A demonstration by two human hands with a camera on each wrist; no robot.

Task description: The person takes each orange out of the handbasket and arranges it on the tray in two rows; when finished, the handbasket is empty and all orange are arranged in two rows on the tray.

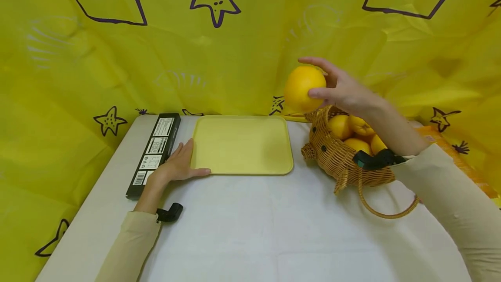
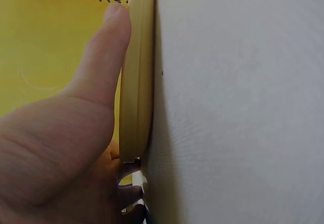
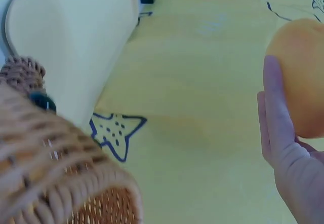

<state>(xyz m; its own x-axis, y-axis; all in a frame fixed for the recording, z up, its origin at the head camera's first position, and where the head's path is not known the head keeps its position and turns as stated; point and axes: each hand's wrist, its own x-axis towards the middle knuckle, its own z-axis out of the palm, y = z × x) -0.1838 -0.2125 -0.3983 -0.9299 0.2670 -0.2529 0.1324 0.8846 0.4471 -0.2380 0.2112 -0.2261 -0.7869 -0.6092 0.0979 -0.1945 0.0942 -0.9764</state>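
Observation:
My right hand (image 1: 344,92) holds an orange (image 1: 300,89) between thumb and fingers, up above the rim of a wicker basket (image 1: 332,158). The right wrist view shows the same orange (image 3: 304,77) at the right edge, against the fingers. More oranges (image 1: 358,145) lie inside the basket, which has an animal face and a looped handle. At the left end of a yellow tray (image 1: 242,145), my left hand (image 1: 176,162) lies with its fingers extended along the side and its thumb on the front rim. The left wrist view shows that thumb (image 2: 104,57) straight along the tray edge.
A long black box (image 1: 154,156) with white labels lies left of the tray, close to the left hand. An orange packet (image 1: 458,156) is partly hidden behind the basket and right arm. Yellow patterned cloth (image 1: 242,55) hangs behind the white table (image 1: 250,225).

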